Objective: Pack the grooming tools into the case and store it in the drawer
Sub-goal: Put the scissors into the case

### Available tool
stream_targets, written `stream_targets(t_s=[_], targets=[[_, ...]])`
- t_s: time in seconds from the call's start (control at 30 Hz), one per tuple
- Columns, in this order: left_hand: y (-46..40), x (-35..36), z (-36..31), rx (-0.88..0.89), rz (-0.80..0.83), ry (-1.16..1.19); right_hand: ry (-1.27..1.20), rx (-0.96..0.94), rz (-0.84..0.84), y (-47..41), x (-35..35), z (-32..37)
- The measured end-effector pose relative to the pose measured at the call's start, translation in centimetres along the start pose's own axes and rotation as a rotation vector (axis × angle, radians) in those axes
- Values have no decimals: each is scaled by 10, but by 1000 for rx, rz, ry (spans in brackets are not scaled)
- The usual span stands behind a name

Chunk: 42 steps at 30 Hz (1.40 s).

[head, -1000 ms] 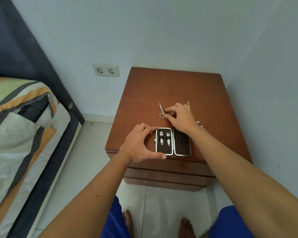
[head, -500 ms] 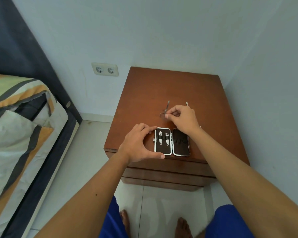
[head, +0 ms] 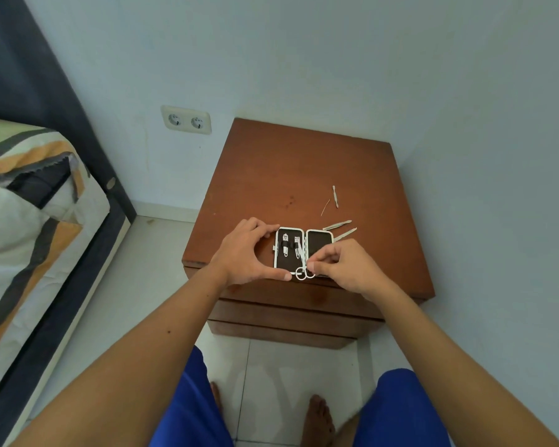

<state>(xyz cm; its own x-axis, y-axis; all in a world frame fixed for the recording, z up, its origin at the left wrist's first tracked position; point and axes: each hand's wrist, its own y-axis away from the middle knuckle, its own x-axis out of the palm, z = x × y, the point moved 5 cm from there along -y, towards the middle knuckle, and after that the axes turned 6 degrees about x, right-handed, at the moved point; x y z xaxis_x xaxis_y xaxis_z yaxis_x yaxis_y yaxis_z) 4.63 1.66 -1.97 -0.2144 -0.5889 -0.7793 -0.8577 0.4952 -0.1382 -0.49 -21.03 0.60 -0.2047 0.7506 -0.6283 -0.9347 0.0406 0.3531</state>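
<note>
A small dark grooming case (head: pixel 318 245) with a silver rim lies flat and spread apart near the front edge of the brown nightstand (head: pixel 304 175). Two nail clippers (head: pixel 291 246) sit in its left half. My left hand (head: pixel 246 254) cups the case's left side, thumb along the front rim. My right hand (head: pixel 342 267) pinches small silver scissors (head: pixel 304 273) by the finger rings at the case's front edge, over the hinge. Several loose metal tools (head: pixel 338 224) lie on the wood just right of and behind the case.
The nightstand's drawer fronts (head: pixel 291 314) below the top are closed. A bed with a striped cover (head: pixel 29 214) stands to the left, a double wall socket (head: pixel 186 120) on the wall behind. My bare feet (head: pixel 318 421) are on the tiled floor below.
My right hand lifted the scissors from behind the case and carried them toward me to the case's front edge. Tools it hid before now show. The left hand stayed on the case.
</note>
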Motion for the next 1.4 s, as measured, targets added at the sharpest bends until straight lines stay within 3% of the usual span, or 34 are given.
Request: stream_targets(t_s=[0.43, 0.9, 1.2, 1.4], targets=[[-1, 0, 2, 0, 9, 27, 77, 169, 71, -2, 7, 22], [0, 1, 2, -4, 13, 43, 84, 156, 125, -5, 10, 20], [0, 1, 1, -7, 15, 25, 36, 205, 26, -10, 14, 18], [-1, 1, 1, -11, 5, 10, 105, 36, -98, -5, 16, 21]])
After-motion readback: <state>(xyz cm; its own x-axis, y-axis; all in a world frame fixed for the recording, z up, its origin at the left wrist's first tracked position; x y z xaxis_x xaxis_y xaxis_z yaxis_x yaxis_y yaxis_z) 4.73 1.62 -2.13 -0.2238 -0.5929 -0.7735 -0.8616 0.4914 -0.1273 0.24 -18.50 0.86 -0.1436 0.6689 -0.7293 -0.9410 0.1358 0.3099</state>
